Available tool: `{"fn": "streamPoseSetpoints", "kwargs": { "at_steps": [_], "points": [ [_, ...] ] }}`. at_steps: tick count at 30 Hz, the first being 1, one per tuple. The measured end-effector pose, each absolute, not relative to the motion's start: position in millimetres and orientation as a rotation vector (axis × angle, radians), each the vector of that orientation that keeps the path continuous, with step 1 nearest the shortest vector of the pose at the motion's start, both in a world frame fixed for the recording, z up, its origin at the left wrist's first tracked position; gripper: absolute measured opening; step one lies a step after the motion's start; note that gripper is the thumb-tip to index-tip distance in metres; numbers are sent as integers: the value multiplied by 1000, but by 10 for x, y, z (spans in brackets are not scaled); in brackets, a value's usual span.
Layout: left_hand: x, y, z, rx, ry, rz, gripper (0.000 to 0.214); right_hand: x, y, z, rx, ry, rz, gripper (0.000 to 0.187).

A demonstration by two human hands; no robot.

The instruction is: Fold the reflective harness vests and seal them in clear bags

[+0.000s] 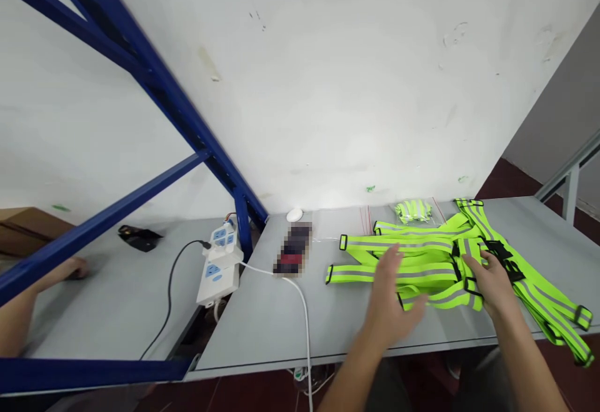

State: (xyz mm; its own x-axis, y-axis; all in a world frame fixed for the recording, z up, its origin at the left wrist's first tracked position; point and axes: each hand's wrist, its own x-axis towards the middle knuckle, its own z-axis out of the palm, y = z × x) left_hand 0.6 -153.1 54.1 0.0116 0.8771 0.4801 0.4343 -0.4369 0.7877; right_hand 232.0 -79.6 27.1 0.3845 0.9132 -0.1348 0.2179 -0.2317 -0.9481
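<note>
Neon-yellow reflective straps with grey stripes and black buckles lie in a spread-out bundle on the table. My right hand pinches a folded part of the straps between thumb and fingers, next to a black buckle. Slightly blurred, my left hand is over the left part of the bundle, thumb and fingers apart, with nothing visible in it. More reflective straps with black fastening pieces extend to the right of my right hand, their ends reaching the table's front edge.
Near the wall lies a clear bag of folded neon straps. A pixelated dark object and a white round object lie left of it. A power strip with cables is beside the blue frame. Another person's hand is at far left.
</note>
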Motion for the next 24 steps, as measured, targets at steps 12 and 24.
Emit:
{"fn": "streamPoseSetpoints", "kwargs": {
  "at_steps": [12, 24],
  "points": [
    [1094, -1408, 347, 2380, 1563, 487, 86, 2277, -1177, 531, -1593, -1044, 1142, 67],
    [1148, -1290, 46, 2432, 1596, 424, 91, 2731, -1076, 72, -1701, -1598, 665, 75]
  ]
}}
